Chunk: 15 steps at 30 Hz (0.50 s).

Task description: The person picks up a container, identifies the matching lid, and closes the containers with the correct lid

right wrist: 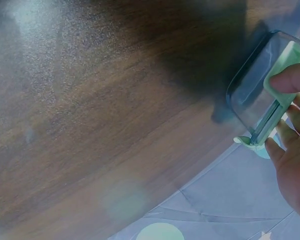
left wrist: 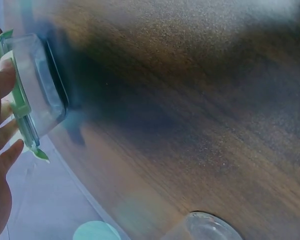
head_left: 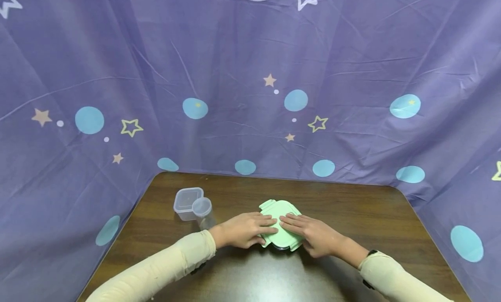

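Observation:
A glass food container (left wrist: 45, 80) with a light green snap-on lid (head_left: 279, 228) stands on the table between both hands. The left hand (head_left: 244, 230) lies over the lid's left side, its fingers stretched flat across the top. Its thumb presses against a green side flap in the left wrist view. From the other side the right hand (head_left: 313, 234) rests on the lid with straight fingers. Its thumb touches the near flap (right wrist: 280, 80) in the right wrist view. Another flap (head_left: 268, 204) sticks out at the lid's back left corner. Fingers hide parts of the lid.
Behind the left forearm stands a clear plastic jar (head_left: 202, 208), close against a square translucent tub (head_left: 188, 199). The brown wooden table (head_left: 352, 206) ends at a purple patterned curtain (head_left: 242, 136) at the back and sides.

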Each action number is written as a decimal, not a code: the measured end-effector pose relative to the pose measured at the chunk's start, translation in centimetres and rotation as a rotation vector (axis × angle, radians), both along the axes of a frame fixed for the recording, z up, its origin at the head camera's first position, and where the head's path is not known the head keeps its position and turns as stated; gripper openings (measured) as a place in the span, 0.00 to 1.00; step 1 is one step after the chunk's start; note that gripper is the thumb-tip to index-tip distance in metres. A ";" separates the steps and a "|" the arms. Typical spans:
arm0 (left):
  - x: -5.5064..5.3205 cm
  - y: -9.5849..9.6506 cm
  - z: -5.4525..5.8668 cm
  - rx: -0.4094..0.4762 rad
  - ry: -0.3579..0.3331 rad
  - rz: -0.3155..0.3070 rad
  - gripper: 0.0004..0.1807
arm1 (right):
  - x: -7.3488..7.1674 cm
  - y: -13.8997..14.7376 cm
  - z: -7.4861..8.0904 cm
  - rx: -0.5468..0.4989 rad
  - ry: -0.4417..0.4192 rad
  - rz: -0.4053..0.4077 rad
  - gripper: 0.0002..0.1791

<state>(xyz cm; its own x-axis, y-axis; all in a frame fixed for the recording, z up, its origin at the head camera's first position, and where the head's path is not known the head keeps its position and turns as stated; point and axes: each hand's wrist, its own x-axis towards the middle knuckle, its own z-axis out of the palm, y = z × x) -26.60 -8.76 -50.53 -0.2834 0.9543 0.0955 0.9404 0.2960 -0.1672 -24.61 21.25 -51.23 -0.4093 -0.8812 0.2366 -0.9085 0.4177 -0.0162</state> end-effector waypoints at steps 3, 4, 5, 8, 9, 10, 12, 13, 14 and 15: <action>0.1 0.0 0.1 0.008 -0.008 -0.003 0.28 | -0.1 -0.1 -0.1 -0.007 0.001 0.000 0.50; 0.1 0.0 0.2 0.012 -0.006 -0.006 0.28 | -0.1 -0.2 -0.1 -0.008 0.001 -0.002 0.49; 0.1 0.0 0.2 0.017 -0.002 -0.010 0.28 | -0.1 -0.3 -0.1 -0.009 -0.001 -0.004 0.49; 0.1 0.0 0.2 0.028 0.022 -0.023 0.29 | -0.1 -0.3 -0.2 -0.008 -0.007 -0.015 0.49; 0.1 0.0 0.2 0.031 0.029 -0.026 0.29 | -0.1 -0.4 -0.2 -0.007 -0.010 -0.020 0.49; 0.1 0.0 0.2 0.033 0.036 -0.028 0.29 | -0.1 -0.4 -0.1 -0.006 -0.013 -0.024 0.49; 0.1 0.1 0.1 0.035 0.044 -0.027 0.29 | -0.1 -0.4 -0.1 -0.006 -0.017 -0.028 0.49; 0.2 0.1 0.1 0.035 0.048 -0.026 0.29 | -0.1 -0.4 -0.1 -0.005 -0.020 -0.030 0.49; 0.2 0.1 0.1 0.036 0.047 -0.023 0.29 | -0.1 -0.4 -0.1 -0.006 -0.022 -0.030 0.50; 0.2 0.1 0.1 0.035 0.047 -0.020 0.30 | -0.1 -0.4 -0.1 -0.005 -0.024 -0.031 0.50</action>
<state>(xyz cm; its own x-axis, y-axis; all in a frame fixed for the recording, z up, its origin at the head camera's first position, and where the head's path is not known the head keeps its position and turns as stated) -26.44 -8.68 -50.39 -0.2587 0.9556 0.1413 0.9376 0.2836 -0.2012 -24.73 20.83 -51.31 -0.4418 -0.8669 0.2308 -0.8945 0.4453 -0.0398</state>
